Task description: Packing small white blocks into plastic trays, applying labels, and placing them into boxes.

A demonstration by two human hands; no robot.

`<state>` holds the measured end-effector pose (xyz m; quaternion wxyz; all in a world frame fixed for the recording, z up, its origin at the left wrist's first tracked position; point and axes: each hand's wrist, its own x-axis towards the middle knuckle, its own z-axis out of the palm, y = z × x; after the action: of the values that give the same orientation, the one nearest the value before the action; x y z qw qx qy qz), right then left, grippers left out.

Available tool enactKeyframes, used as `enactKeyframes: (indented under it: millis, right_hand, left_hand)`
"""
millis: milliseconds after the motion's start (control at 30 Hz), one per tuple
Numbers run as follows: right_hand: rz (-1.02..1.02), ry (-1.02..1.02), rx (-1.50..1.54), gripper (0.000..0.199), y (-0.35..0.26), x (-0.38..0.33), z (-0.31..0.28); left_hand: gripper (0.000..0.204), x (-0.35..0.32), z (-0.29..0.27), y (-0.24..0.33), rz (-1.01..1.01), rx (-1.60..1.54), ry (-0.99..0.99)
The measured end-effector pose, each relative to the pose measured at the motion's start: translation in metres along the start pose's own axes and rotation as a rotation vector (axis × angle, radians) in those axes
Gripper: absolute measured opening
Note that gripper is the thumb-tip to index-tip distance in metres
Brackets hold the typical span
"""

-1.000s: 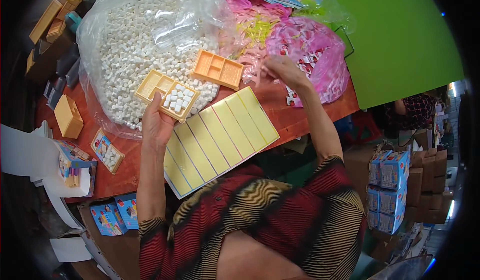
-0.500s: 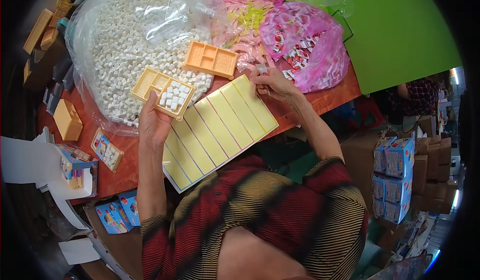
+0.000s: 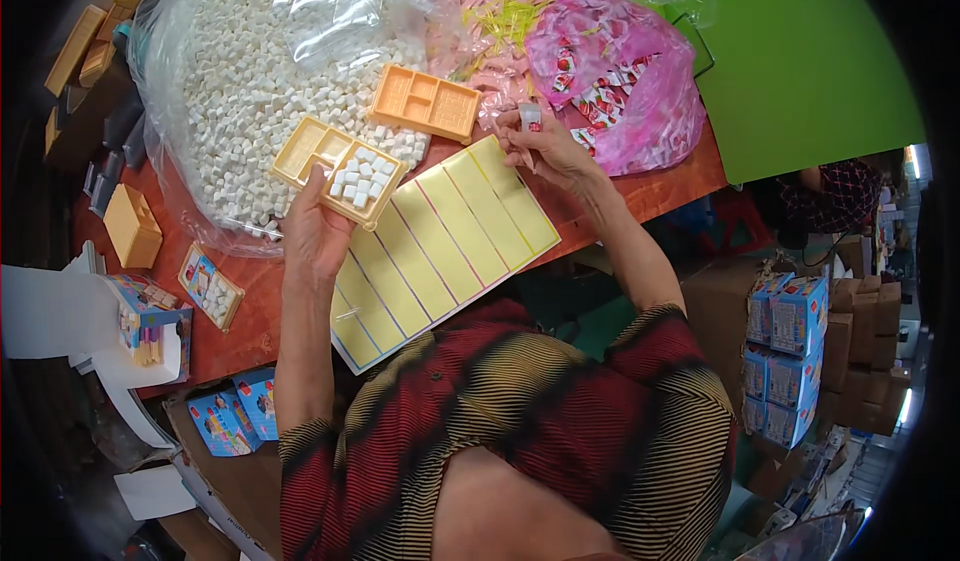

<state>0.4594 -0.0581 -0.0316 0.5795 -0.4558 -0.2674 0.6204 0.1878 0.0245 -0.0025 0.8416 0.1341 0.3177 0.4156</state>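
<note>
Sitting far left on the red-brown table (image 3: 240, 331), a small orange box (image 3: 132, 226) and printed cartons (image 3: 150, 316) stay clear of the clear plastic bag of white cubes (image 3: 230, 71). Left hand (image 3: 315, 231) is closed on the near edge of a yellow compartment tray (image 3: 338, 169), propped on the bag and part-filled with cubes, above a flat sheet of pale yellow label strips (image 3: 440, 246). Right hand (image 3: 545, 146) pinches a small white-pink packet (image 3: 530, 116) in its fingertips, near the orange tray (image 3: 425, 103) and crinkly pink bag of packets (image 3: 625, 81).

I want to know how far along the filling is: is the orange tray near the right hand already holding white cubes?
No, the second orange tray lies bare-celled; only the tray at the left hand holds white cubes.
</note>
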Motion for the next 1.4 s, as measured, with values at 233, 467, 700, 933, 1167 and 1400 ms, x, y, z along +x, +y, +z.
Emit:
enactKeyframes:
  millis: [233,467,700,933,1167,1400]
  right_hand:
    - [-0.109,0.138,-0.263,0.011,0.003,-0.004,0.022]
    - [-0.01,-0.089,-0.025,0.008,0.005,-0.009,0.035]
    - [0.102,-0.115,0.091,0.031,0.018,-0.007,0.039]
    - [-0.091,-0.135,-0.291,0.02,0.019,-0.012,0.048]
    - [-0.069,0.0,-0.57,0.013,0.008,-0.023,0.026]
    - [-0.07,-0.061,-0.29,0.019,0.013,-0.03,0.031]
  left_hand:
    - [0.033,0.0,0.021,-0.026,-0.058,0.085,-0.086]
    - [0.034,-0.002,0.038,-0.046,-0.163,0.192,-0.177]
    - [0.04,-0.004,0.035,-0.057,-0.295,0.259,-0.318]
    - [0.035,-0.003,0.029,-0.064,-0.296,0.368,-0.239]
    - [0.028,-0.01,0.038,-0.06,-0.32,0.338,-0.22]
    - [0.029,0.011,0.062,-0.075,-0.344,0.252,-0.329]
